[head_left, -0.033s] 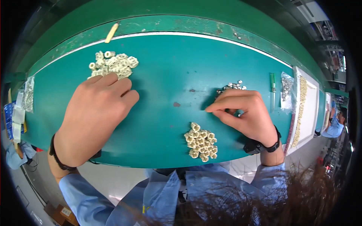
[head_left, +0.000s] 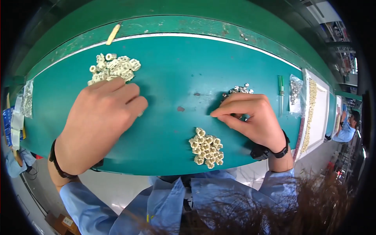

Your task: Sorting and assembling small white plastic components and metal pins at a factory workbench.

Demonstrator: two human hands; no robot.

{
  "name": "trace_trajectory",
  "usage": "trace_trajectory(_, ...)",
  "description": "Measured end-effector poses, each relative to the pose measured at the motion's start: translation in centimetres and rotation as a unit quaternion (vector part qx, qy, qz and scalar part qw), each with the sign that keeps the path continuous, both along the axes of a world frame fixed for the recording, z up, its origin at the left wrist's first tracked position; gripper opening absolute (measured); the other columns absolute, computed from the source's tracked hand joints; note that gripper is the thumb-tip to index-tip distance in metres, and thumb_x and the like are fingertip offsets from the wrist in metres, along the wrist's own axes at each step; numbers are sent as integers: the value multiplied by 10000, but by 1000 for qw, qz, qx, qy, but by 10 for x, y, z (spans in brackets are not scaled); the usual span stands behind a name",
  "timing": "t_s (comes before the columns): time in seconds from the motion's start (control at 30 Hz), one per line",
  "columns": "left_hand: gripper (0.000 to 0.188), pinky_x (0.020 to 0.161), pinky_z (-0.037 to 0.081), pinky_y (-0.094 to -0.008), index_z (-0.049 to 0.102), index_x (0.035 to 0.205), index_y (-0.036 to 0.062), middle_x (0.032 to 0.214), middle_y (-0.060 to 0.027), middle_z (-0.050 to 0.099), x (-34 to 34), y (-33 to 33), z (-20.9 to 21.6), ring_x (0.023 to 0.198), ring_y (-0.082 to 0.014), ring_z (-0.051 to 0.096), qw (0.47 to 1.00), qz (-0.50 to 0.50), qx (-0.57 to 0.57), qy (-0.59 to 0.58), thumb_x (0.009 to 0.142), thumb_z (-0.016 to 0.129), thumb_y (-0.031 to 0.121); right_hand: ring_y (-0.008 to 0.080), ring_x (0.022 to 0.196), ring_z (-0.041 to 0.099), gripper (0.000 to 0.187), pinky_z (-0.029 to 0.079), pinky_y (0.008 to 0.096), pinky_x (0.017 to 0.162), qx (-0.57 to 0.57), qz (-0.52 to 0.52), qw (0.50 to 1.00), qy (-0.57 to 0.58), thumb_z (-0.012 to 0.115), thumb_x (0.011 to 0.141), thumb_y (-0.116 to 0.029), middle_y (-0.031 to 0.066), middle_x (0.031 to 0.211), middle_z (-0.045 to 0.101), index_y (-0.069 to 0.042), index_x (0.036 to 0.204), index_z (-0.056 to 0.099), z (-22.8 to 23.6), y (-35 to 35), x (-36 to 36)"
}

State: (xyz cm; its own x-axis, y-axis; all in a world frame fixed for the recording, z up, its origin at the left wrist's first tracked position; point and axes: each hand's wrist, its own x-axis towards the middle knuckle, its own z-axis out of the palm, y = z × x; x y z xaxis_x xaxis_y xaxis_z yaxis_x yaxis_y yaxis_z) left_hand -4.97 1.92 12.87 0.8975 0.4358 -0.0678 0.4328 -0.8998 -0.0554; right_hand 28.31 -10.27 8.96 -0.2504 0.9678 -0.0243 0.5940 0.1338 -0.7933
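My left hand point(head_left: 102, 111) is back-up at the near edge of a pile of cream plastic parts point(head_left: 117, 67), fingers curled under. A small pale bit shows under its fingers; I cannot tell whether it is a part or a nail. My right hand point(head_left: 250, 117) is closed in a pinch, thumb against forefinger, just in front of small shiny metal pieces point(head_left: 239, 89). Whatever lies between those fingertips is too small to make out. Between the hands, nearer to me, a cluster of cream, cup-like plastic parts point(head_left: 206, 149) rests on the green table point(head_left: 164, 78).
Right of the metal pieces lie a green-handled screwdriver point(head_left: 281, 86), a clear bag point(head_left: 295, 92) and a white tray point(head_left: 313, 121) with cream parts. A yellowish stick point(head_left: 113, 34) lies on the far ledge. Another bag point(head_left: 28, 100) sits far left. A co-worker point(head_left: 345, 127) is at far right.
My left hand's fingers have shifted slightly right and toward me, off the pile's edge. My right hand keeps its pinch. The whole view has shifted slightly.
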Motion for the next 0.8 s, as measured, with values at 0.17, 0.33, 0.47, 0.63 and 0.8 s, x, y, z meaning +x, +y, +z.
trace_trajectory(0.17,242,728,582,-388,791,1037,154,999,13,737,22,-14,-34,864,-234,679,966,-60,-170,-183,823,906,146,197,797,750,129,588,313,686,14,5,1000,-5,911,908,11,77,966,803,-18,1032,886,-5,3,-13)
trace_trajectory(0.33,219,702,571,-367,804,1058,168,970,36,738,35,-17,-80,825,-211,657,918,-74,-261,-289,866,900,126,181,790,742,137,588,314,678,24,-12,999,-40,936,892,-7,71,957,794,-22,1016,881,-18,1,-25)
trace_trajectory(0.47,211,696,566,-357,806,1060,174,946,50,733,34,-14,-94,815,-200,653,905,-66,-286,-309,878,899,121,163,779,728,149,583,308,672,5,-34,998,-47,950,880,-12,67,960,788,-25,1008,875,-24,4,-28)
trace_trajectory(0.63,207,684,559,-348,806,1058,185,928,65,727,33,-10,-106,800,-190,644,899,-58,-293,-321,881,897,128,149,759,704,200,570,303,657,20,-31,998,-51,966,865,-20,61,970,777,-32,1038,865,-32,5,-27)
trace_trajectory(0.8,202,673,554,-344,806,1055,192,918,68,722,33,-4,-112,802,-185,646,899,-56,-295,-319,883,896,136,146,740,680,231,548,303,633,54,-17,996,-69,969,861,-24,46,972,757,-49,1064,861,-34,11,-30)
